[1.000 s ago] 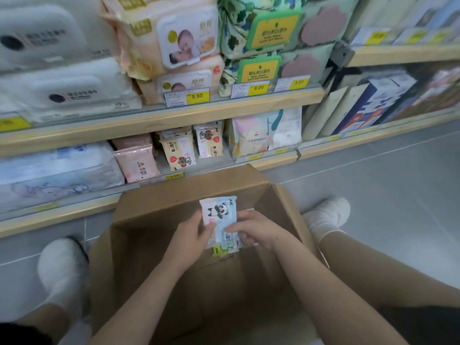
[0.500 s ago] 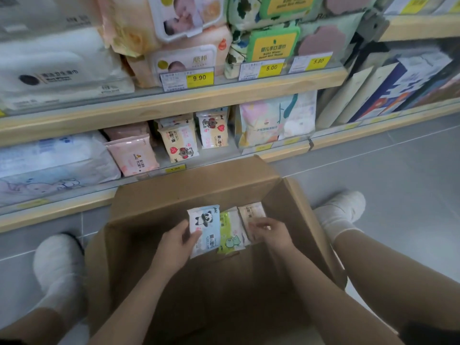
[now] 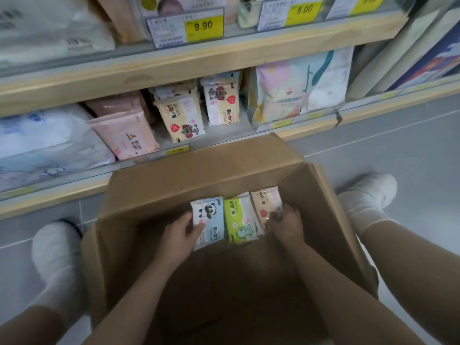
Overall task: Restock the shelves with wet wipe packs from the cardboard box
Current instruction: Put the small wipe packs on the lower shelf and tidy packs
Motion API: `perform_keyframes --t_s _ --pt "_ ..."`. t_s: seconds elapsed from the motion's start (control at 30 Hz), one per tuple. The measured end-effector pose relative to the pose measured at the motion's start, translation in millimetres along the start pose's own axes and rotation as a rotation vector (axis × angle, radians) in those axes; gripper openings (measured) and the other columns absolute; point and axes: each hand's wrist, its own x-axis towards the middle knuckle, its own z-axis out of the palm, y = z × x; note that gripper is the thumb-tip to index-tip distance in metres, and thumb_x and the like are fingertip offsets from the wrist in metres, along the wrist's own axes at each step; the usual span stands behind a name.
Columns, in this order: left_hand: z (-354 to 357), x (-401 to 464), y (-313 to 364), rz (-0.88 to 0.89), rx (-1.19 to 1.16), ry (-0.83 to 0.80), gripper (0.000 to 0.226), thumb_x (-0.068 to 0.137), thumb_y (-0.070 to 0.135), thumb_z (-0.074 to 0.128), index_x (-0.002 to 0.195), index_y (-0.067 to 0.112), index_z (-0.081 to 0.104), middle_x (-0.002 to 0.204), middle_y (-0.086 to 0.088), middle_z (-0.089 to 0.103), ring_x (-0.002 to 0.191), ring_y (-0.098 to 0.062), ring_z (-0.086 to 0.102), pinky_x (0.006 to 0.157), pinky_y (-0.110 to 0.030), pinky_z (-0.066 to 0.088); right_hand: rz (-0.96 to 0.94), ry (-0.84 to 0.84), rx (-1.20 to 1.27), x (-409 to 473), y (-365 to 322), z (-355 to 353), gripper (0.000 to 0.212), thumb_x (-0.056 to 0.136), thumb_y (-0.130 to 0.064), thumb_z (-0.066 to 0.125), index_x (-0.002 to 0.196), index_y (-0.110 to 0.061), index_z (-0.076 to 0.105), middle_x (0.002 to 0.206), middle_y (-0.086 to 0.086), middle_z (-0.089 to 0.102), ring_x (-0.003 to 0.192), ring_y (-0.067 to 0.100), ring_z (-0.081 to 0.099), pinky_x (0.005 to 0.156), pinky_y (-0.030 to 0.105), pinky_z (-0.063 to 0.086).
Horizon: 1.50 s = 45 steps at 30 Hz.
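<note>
Three small wipe packs stood fanned in the one cardboard box (image 3: 199, 170): one blue panda pack (image 3: 211, 220) at nine o'clock, one green pack (image 3: 239, 217) in the middle, one cream pack (image 3: 265, 202) at three o'clock. Two hands were in there, the left hand (image 3: 180, 232) and the right hand (image 3: 286, 224). On the lower shelf (image 3: 311, 125) at twelve o'clock, two cream bear packs faced front, (image 3: 183, 118) and (image 3: 222, 103), plus one pink pack (image 3: 127, 135). Two price tags were readable, 9.90 (image 3: 202, 26) and 5.00 (image 3: 302, 9). Two white socked feet, (image 3: 57, 255) and (image 3: 366, 197).
</note>
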Motion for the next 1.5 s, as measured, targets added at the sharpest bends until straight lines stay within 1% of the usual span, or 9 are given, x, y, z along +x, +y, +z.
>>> perform_keyframes --t_s 0.17,0.33,0.63,0.8,0.9,1.07,1.13,1.33,1.5 --pt "-8 0 10 0.032 -0.023 0.016 0.013 0.090 0.028 0.060 0.103 0.024 0.062 0.105 0.010 0.067 0.094 -0.002 0.060 0.078 -0.024 0.050 0.044 0.004 -0.034 -4 -9 -9 0.035 0.084 -0.029 0.066 0.112 -0.010 0.055 0.123 0.011 0.048 0.108 0.034 0.056 0.090 0.045 0.049" --pt "-20 -13 34 0.089 0.008 0.032 0.014 0.092 0.029 0.058 0.104 0.023 0.060 0.099 0.021 0.059 0.079 0.018 0.046 0.065 -0.008 0.040 0.012 -0.007 0.080 -19 -15 -30 0.020 0.083 -0.027 0.065 0.098 -0.016 0.057 0.103 0.008 0.064 0.093 0.028 0.064 0.082 0.042 0.053" --pt "-52 -44 74 0.199 -0.038 0.096 0.017 0.091 0.029 0.058 0.108 0.026 0.060 0.103 0.017 0.063 0.086 0.007 0.058 0.073 -0.015 0.048 -0.303 -0.020 0.136 -64 -45 -99 0.015 0.082 -0.013 0.069 0.082 -0.013 0.054 0.078 0.001 0.062 0.061 0.005 0.053 0.045 0.009 0.035" --pt "-72 -56 92 0.236 -0.065 0.150 0.014 0.091 0.029 0.058 0.105 0.028 0.058 0.109 0.009 0.066 0.091 -0.003 0.063 0.078 -0.030 0.056 -0.432 -0.041 0.142 -83 -71 -129 0.017 0.082 -0.018 0.071 0.091 -0.006 0.062 0.084 0.001 0.067 0.065 0.001 0.058 0.050 0.007 0.040" --pt "-86 -58 98 0.253 -0.071 0.192 0.015 0.092 0.027 0.058 0.106 0.028 0.056 0.111 0.005 0.067 0.090 -0.004 0.062 0.073 -0.026 0.055 -0.468 -0.025 0.245 -88 -92 -138 0.022 0.080 -0.021 0.074 0.093 -0.007 0.063 0.088 0.001 0.071 0.074 0.009 0.065 0.067 0.027 0.054" --pt "-113 -53 94 0.248 -0.089 0.260 0.021 0.092 0.026 0.058 0.112 0.021 0.059 0.119 0.000 0.065 0.098 -0.010 0.063 0.072 -0.027 0.056 -0.578 0.022 0.344 -92 -140 -139 0.011 0.082 -0.015 0.070 0.090 -0.012 0.062 0.076 -0.008 0.064 0.065 0.005 0.061 0.052 0.010 0.044" --pt "-123 -51 86 0.207 -0.084 0.286 0.023 0.092 0.028 0.056 0.115 0.022 0.058 0.121 -0.001 0.064 0.103 -0.014 0.064 0.072 -0.028 0.057 -0.610 0.039 0.331 -89 -159 -132 0.011 0.083 -0.017 0.070 0.088 -0.011 0.062 0.076 -0.008 0.062 0.069 0.011 0.061 0.055 0.018 0.047" --pt "-141 -37 56 0.161 -0.129 0.344 0.028 0.093 0.031 0.055 0.120 0.022 0.058 0.117 0.003 0.065 0.096 -0.008 0.063 0.070 -0.027 0.057 -0.666 0.018 0.266 -70 -208 -102 0.021 0.084 -0.020 0.069 0.090 -0.002 0.061 0.086 0.018 0.065 0.076 0.027 0.063 0.063 0.030 0.046" --pt "-147 -26 43 0.173 -0.177 0.318 0.019 0.093 0.028 0.055 0.111 0.028 0.058 0.104 0.016 0.062 0.085 0.009 0.058 0.068 -0.019 0.055 -0.683 -0.014 0.195 -53 -239 -70 0.016 0.087 -0.016 0.066 0.075 -0.016 0.055 0.092 0.017 0.063 0.077 0.029 0.063 0.054 0.017 0.045"
